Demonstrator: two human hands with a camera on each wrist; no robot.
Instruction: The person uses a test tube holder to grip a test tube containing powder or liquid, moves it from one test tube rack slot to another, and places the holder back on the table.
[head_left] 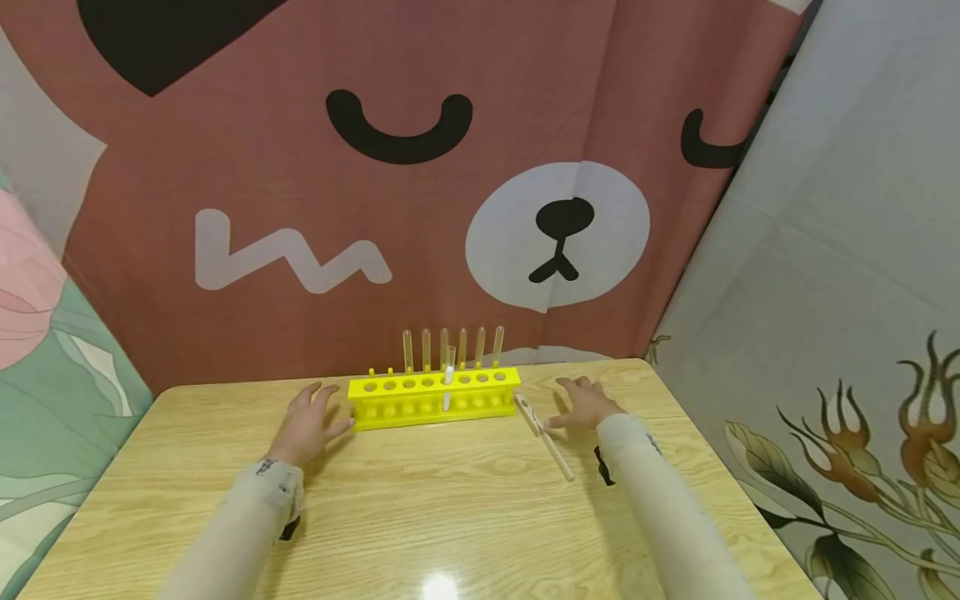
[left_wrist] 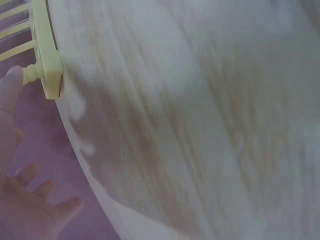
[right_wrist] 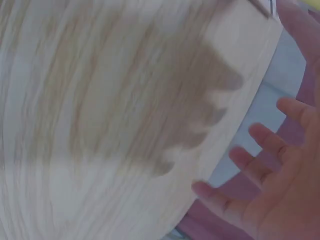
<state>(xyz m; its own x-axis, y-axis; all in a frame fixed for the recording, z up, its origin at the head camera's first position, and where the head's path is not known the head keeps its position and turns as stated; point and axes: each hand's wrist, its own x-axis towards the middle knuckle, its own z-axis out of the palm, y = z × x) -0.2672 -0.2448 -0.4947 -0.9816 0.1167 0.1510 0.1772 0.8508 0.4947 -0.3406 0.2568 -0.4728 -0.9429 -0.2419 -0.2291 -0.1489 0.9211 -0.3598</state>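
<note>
A yellow test tube rack [head_left: 435, 417] stands near the table's back edge, several clear tubes [head_left: 426, 350] upside down on its rear pegs. One tube with something white [head_left: 447, 377] sits in a hole of the rack. My left hand [head_left: 306, 423] is spread at the rack's left end, thumb close to it; in the left wrist view the thumb of the left hand [left_wrist: 30, 205] is beside the rack's end [left_wrist: 50, 65]. My right hand [head_left: 585, 404], fingers spread, is right of a wooden test tube clamp [head_left: 551, 442], thumb near it. The right wrist view shows the right hand [right_wrist: 280, 175] holding nothing.
The wooden table [head_left: 435, 508] has rounded back corners. A reddish curtain with a bear face [head_left: 420, 192] hangs directly behind it, and a pale floral curtain [head_left: 847, 292] hangs on the right. A green and pink floral cloth [head_left: 75, 400] is at the left.
</note>
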